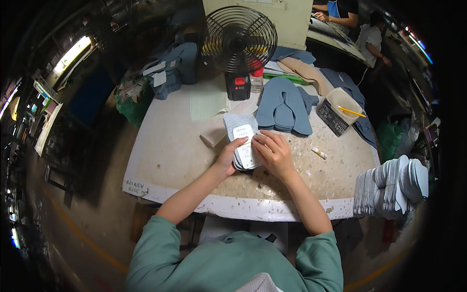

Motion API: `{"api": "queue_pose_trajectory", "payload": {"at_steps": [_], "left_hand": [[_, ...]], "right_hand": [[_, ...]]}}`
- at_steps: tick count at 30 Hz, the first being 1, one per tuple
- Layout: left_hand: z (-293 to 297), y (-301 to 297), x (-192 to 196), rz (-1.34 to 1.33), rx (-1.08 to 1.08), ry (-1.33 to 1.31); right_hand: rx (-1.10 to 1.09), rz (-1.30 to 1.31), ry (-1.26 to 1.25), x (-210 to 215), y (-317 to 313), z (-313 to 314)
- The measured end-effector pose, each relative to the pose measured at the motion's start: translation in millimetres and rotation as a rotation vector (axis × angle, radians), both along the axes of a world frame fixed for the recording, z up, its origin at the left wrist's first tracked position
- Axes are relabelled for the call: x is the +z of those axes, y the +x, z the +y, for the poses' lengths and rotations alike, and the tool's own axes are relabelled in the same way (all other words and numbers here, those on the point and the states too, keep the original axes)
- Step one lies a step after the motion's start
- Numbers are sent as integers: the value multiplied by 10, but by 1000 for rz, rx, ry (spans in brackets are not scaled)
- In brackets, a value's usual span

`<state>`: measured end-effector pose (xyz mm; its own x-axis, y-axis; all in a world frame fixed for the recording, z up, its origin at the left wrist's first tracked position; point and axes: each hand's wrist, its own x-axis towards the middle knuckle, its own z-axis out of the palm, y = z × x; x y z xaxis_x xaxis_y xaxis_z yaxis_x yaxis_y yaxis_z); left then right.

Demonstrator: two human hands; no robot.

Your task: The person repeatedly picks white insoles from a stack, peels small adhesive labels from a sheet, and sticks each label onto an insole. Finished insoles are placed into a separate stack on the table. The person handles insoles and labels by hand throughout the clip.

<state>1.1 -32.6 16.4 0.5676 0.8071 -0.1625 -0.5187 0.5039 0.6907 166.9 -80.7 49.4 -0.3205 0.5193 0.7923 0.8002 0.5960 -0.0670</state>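
Near the middle of the table I hold a small bundle of grey, sole-shaped insoles (237, 120) with a white printed paper tag (242, 130) lying on top. My left hand (227, 156) is closed round the bundle's left side, its thumb pressed on the tag. At the right edge of the tag, the fingers of my right hand (276, 155) are curled and pressed together; what they pinch is hidden. Just beyond the bundle lies a stack of blue-grey shoe upper pieces (274, 100).
A black fan (238, 44) stands at the back beside a red-capped bottle (256, 80). A plastic tub (344, 104) holding a yellow pencil sits to the right. Tall insole stacks (389, 187) rise at the front right corner. More cut pieces (177, 68) lie back left.
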Motion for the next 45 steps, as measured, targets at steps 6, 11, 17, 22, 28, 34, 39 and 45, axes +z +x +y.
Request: {"api": "queue_pose_trajectory", "payload": {"at_steps": [6, 11, 17, 22, 28, 34, 39, 45], "left_hand": [[-18, 17, 23, 158, 43, 39], [84, -85, 166, 172, 59, 30], [-98, 50, 113, 301, 148, 116], [34, -65, 139, 246, 34, 94], [357, -307, 299, -111, 91, 115], [533, -475, 287, -196, 384, 54], [519, -483, 341, -216, 333, 43], [48, -49, 141, -340, -118, -99]], "right_hand": [[61, 85, -154, 63, -41, -40], [86, 175, -229, 61, -105, -106], [-61, 0, -18, -66, -160, -56], [195, 206, -298, 66, -123, -108], [252, 301, -555, 235, -157, -138], [256, 170, -790, 91, -174, -176], [-251, 140, -417, 164, 378, 80], [-43, 614, -481, 173, 172, -1]]}}
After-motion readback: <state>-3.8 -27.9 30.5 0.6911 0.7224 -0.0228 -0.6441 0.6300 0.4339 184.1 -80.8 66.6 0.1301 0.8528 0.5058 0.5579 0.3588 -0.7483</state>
